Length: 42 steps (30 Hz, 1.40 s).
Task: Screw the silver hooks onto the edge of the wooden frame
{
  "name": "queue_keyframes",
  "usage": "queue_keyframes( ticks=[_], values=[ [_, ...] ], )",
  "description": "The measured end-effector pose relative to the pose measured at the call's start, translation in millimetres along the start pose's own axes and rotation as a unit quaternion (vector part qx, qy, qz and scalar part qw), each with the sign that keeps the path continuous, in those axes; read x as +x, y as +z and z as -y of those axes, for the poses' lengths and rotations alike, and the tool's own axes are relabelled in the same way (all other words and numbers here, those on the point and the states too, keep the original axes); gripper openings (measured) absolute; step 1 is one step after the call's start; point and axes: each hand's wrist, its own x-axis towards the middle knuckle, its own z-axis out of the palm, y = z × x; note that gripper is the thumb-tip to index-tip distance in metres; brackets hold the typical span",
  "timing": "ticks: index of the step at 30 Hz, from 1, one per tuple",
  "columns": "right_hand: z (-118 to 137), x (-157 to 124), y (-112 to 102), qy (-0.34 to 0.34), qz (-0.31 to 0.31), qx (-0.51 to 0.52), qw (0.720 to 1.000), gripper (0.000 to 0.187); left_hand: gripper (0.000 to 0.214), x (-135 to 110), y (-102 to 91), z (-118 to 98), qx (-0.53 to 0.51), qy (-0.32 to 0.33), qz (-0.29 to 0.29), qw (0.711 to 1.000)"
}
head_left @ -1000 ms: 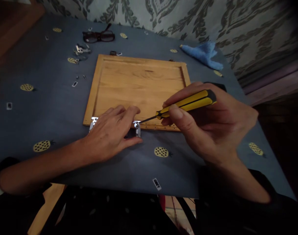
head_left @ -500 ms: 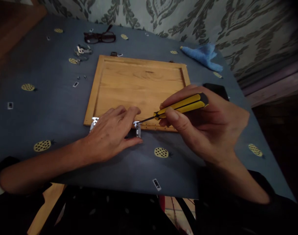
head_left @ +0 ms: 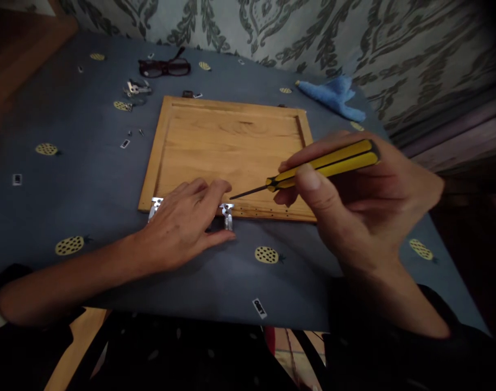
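A: Where are our hands?

B: Well apart. Our left hand (head_left: 184, 222) lies low with its fingers bent; our right hand (head_left: 364, 201) is raised off to the right.

A: And the table (head_left: 27, 212)?

B: It stretches out on every side of the wooden board (head_left: 235, 155), which lies flat before us, its long side running left to right. Our left hand rests over the near edge.

A: What do we have in the right?

B: A screwdriver (head_left: 323, 165), gripped by thumb and fingers, its shaft slanting down and leftward.

A: Toward which part?

B: The hinge (head_left: 227, 212) on that near edge, its long axis pointing at us. Our left hand is nearer, thumb just beside it (whether it pinches anything underneath, we cannot tell). The tip is just beside the hinge's plate; contact is unclear.

A: Any room?

B: Rightward, yes: the edge shows only a row of tiny holes (head_left: 287, 211) before our right hand. Leftward, our own fingers and the other hinge (head_left: 156, 205) crowd us.
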Motion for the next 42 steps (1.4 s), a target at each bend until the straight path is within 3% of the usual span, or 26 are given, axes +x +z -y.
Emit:
queue_keyframes(
  ticks=[6, 17, 22, 33, 38, 42],
  values=[
    [-5.6, -2.2, 0.2, 0.020, 0.046, -0.058, 0.997, 0.003, 0.056, 0.3, -0.2, 0.2, 0.012, -0.004, 0.004, 1.000],
    [-0.2, 1.9, -6.3, -0.067, 0.123, -0.120, 0.983, 0.005, 0.054, -0.8, -0.5, 0.4, 0.003, 0.006, 0.001, 1.000],
    [5.9, 2.3, -9.0, -0.047, 0.152, -0.179, 0.971, 0.001, 0.057, -0.6, 0.5, 1.8, 0.007, 0.004, -0.001, 1.000],
    [5.1, 0.6, -8.8, -0.057, 0.146, -0.165, 0.974, 0.001, 0.062, -0.7, -6.2, 4.1, -0.023, -0.002, 0.005, 1.000],
    [3.8, 0.2, -7.4, -0.052, 0.135, -0.173, 0.974, 0.003, 0.056, 2.9, -15.4, 11.1, -0.079, -0.037, -0.028, 0.996],
    [-0.8, 0.8, -6.9, -0.039, 0.131, -0.141, 0.980, 0.007, 0.036, 9.2, -29.4, 27.1, -0.101, -0.100, -0.110, 0.984]
  ],
)
